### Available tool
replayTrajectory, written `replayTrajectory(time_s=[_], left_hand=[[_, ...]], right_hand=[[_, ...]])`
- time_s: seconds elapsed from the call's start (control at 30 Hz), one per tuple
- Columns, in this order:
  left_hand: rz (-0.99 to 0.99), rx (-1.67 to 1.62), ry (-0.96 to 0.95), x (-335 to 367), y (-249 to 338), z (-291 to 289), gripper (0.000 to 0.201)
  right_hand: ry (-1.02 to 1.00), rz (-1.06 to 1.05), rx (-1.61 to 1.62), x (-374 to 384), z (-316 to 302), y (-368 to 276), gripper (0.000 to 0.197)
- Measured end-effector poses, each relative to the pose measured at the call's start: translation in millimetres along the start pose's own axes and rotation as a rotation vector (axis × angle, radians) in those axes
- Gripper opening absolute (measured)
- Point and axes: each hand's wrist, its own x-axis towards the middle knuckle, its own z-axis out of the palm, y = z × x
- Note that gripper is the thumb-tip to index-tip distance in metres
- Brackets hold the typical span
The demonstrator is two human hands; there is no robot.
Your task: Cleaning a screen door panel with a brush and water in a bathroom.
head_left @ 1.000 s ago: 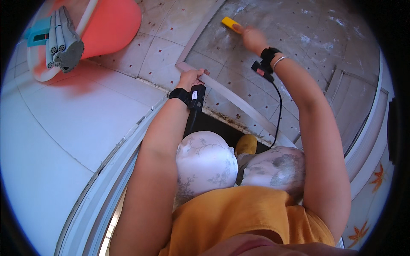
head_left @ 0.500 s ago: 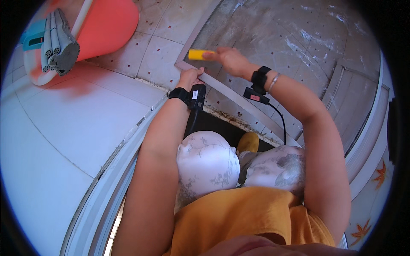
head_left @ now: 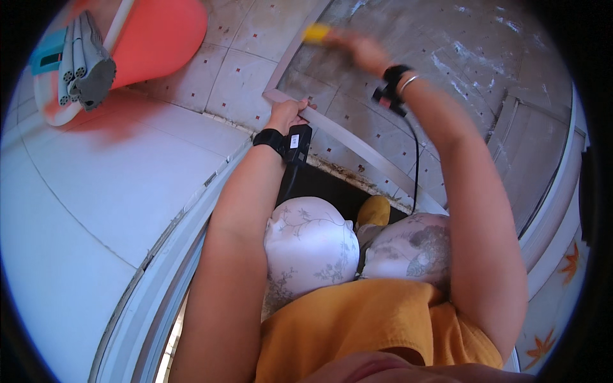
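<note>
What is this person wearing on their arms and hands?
Both forearms are bare, with no sleeves and no gloves. The left hand has a black wrist strap carrying a small black box with a white label. The right hand has a black band, a thin silvery bangle and a small black-and-red device with a black cable trailing down.

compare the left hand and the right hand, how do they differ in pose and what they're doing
The left hand rests on the grey metal frame bar, gripping its edge, and looks sharp; the right hand is raised farther out over the grey mesh screen and is motion-blurred. The right hand holds a small yellow block; the left holds no tool. Both wear a black wrist strap with a small device.
</note>
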Motion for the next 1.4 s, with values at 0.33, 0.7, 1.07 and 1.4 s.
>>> replayTrajectory(time_s=[0.33, 0.7, 1.07, 1.4], left_hand=[[-0.056, -0.043, -0.009, 11.3, -1.9, -3.5, 0.017], [-0.051, -0.139, -0.010, 12.3, -2.8, -10.4, 0.017], [-0.045, -0.043, -0.003, 6.7, -2.4, -21.2, 0.017], [-0.005, -0.263, -0.006, 8.1, -7.1, -23.8, 0.019]], right_hand=[[-0.080, -0.285, -0.071, -0.1, -0.1, -25.5, 0.035], [-0.327, -0.034, 0.082, 16.4, -18.6, -18.9, 0.028], [-0.350, -0.338, 0.052, -49.6, -15.7, -67.3, 0.027], [-0.353, -0.150, 0.016, -79.6, -41.2, -87.6, 0.030]])
